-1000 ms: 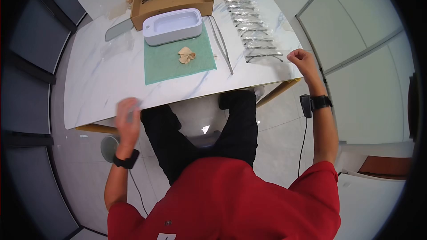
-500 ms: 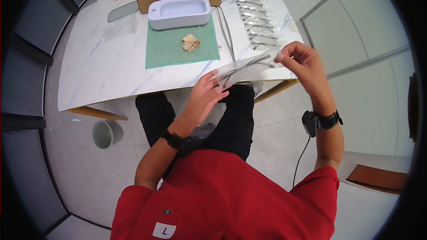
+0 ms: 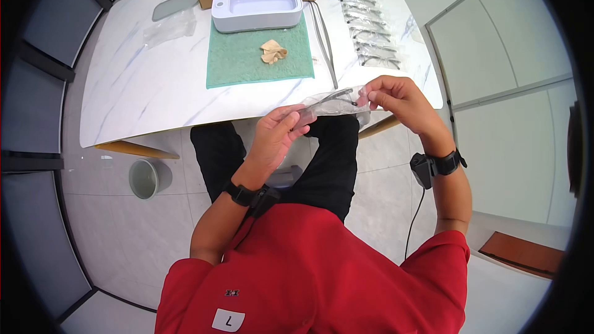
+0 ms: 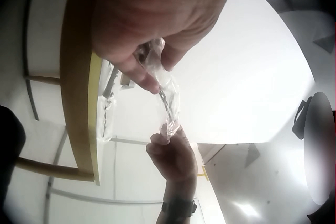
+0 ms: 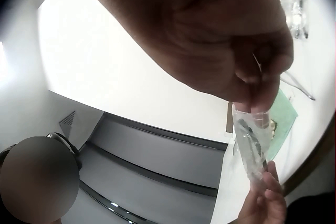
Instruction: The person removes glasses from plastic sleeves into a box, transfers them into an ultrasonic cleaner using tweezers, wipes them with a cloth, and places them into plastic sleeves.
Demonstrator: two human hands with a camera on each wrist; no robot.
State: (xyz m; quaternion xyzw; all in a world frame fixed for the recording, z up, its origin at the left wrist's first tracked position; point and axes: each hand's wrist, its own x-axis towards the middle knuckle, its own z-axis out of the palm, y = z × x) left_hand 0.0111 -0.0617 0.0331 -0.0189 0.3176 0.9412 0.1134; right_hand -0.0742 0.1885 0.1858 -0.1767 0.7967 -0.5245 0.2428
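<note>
Lowered since half a second ago: both hands with the clear bag (image 3: 331, 102), now just before the near edge of the marble table (image 3: 154, 99). Left hand (image 3: 275, 136) pinching the bag's left end, right hand (image 3: 393, 100) pinching its right end. Dark-framed glasses (image 3: 343, 94) inside the bag. Farther on the table, green mat (image 3: 257, 55) and white tub (image 3: 257, 7).

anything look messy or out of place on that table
Mostly tidy. One odd bit: a crumpled tan cloth lies loose on the green mat, and a tray lid sits askew beside the white tray. Both hands hold a bagged pair of glasses.
</note>
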